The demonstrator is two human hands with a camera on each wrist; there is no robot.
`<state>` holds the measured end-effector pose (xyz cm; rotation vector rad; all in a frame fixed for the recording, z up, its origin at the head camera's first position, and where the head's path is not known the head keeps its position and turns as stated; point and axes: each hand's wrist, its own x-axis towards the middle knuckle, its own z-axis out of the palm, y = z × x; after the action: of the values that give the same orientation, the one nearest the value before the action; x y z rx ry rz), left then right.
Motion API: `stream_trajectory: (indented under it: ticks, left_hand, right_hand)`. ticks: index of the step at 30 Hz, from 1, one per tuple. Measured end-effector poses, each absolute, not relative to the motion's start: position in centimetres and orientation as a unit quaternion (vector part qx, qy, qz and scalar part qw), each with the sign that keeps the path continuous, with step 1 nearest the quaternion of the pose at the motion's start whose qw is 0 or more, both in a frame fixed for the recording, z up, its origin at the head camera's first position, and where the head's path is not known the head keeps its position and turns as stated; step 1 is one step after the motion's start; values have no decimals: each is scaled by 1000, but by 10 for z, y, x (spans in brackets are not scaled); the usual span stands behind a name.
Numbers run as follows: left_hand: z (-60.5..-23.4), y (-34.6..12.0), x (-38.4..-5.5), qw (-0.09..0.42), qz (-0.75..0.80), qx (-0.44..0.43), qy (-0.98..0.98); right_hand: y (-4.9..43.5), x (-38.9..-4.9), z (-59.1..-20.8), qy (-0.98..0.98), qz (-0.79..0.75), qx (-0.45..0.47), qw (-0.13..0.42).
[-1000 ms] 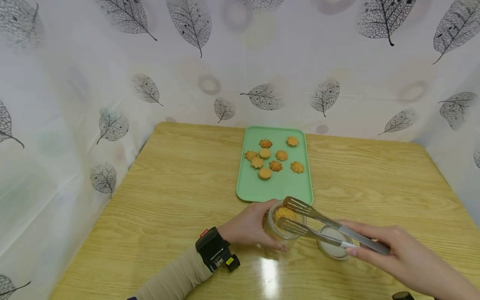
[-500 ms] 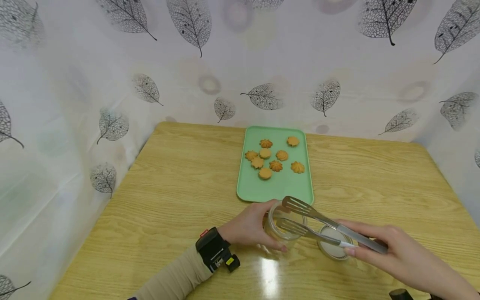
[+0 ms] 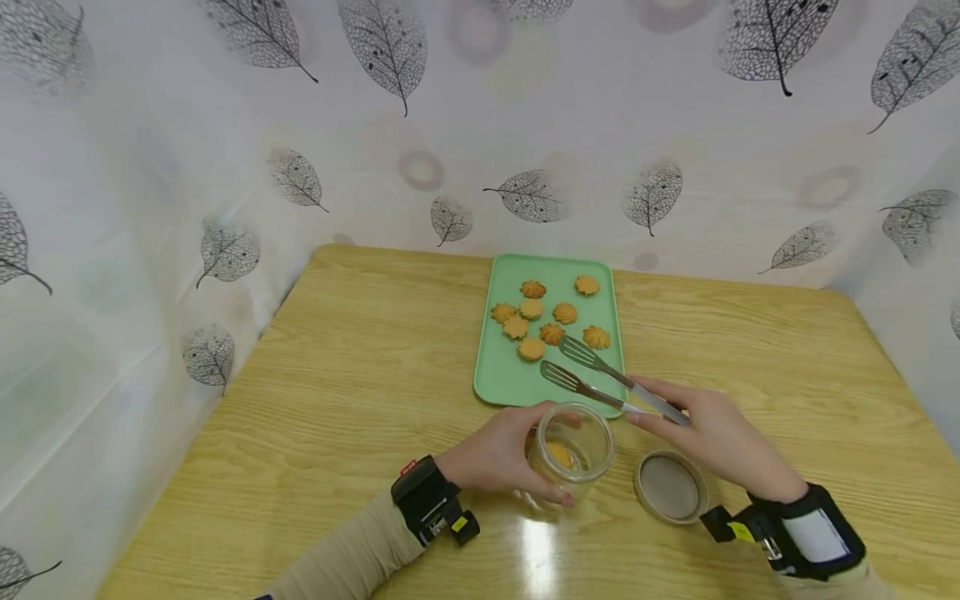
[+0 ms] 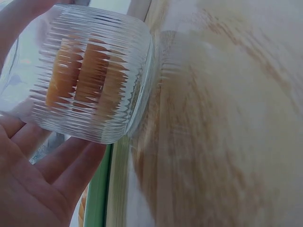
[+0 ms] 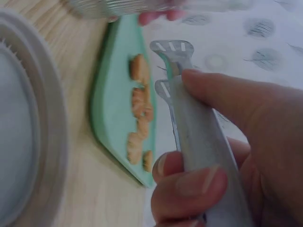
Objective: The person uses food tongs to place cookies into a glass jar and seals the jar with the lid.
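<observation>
My left hand holds a clear glass jar around its side, upright on the table. Through the ribbed wall in the left wrist view, several golden cookies show stacked inside the jar. My right hand grips slotted metal tongs, their two arms spread apart with nothing between the tips. Those tips hang over the near right part of a green tray. Loose flower-shaped cookies lie scattered on the tray, close to the tong tips.
A round jar lid lies on the wooden table right of the jar, under the right forearm's reach. A white curtain printed with leaves hangs behind and along the sides of the table.
A cookie between the tongs over the jar's mouth has dropped into the jar. My right hand has since moved the tongs up and forward over the tray. The left hand stays put.
</observation>
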<state>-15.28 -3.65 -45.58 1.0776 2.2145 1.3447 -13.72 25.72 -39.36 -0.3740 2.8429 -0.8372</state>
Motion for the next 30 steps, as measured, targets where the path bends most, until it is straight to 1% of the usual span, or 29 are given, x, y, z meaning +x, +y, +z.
stream_trajectory:
  ticks: [6, 9, 18, 30]
  left_hand:
    - [-456, -36, -152, 166, 469, 380, 779]
    - [-456, -36, -152, 163, 469, 382, 779]
    - [-457, -36, -153, 166, 481, 379, 772]
    - [-456, -36, -153, 168, 476, 381, 775]
  right_hand:
    - [239, -152, -408, 960, -242, -129, 65]
    - [233, -158, -411, 963, -231, -129, 57]
    - [220, -173, -417, 968, -206, -134, 55]
    - [216, -175, -422, 965, -217, -142, 48]
